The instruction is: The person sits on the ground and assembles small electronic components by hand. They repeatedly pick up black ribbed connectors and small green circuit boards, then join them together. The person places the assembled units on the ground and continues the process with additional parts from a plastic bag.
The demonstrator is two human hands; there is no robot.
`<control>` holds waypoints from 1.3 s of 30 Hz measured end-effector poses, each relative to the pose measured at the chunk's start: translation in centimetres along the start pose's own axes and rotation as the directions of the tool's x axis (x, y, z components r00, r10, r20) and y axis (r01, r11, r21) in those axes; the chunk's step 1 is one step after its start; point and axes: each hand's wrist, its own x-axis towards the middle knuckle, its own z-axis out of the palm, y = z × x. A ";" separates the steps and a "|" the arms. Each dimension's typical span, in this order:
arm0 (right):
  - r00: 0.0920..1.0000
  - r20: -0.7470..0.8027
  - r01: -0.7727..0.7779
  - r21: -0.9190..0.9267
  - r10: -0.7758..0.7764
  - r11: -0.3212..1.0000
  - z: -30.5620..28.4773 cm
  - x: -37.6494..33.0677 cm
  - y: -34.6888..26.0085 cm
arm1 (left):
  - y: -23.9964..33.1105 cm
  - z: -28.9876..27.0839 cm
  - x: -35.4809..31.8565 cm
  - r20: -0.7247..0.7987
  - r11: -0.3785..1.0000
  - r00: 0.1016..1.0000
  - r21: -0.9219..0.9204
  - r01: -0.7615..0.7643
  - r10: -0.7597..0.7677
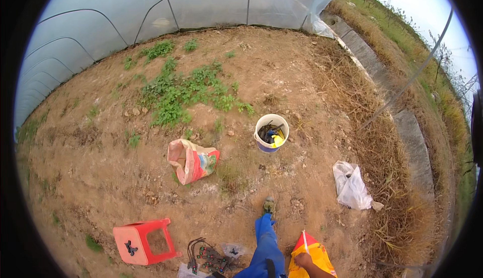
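My right hand [304,261] comes in from the lower edge and grips the top of an orange and yellow bag [314,253] with a red corner, low over the soil. My left hand is out of view. Just left of the bag is my leg in blue trousers [265,248], with the shoe [269,205] planted on bare earth. A bundle of black tubing with small red and green fittings [209,259] lies on the ground left of the leg, beside a small clear plastic bag [233,250].
A red plastic stool [142,243] lies on its side at lower left. Further out stand a white bucket of tools [271,132], an open pink and red sack [191,160] and a white plastic bag [350,185]. Green weeds [176,94], dry grass [382,142], greenhouse film walls [100,21] and a concrete channel [412,137] surround the soil.
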 end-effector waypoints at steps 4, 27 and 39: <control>0.955 0.116 0.296 -0.464 -0.274 0.835 -10.1 11.4 -4.6 | 8.2 -0.5 2.0 0.274 0.983 0.952 0.156 0.095 -0.135; 0.999 -0.035 0.006 0.637 0.020 0.771 -35.8 44.6 -33.6 | 39.1 -15.3 33.1 -0.024 0.789 0.988 0.605 -0.110 0.156; 0.910 -0.141 -0.073 0.871 0.389 0.486 -35.0 75.7 -35.7 | 35.0 -20.5 36.8 -0.024 0.897 0.960 0.363 -0.251 0.278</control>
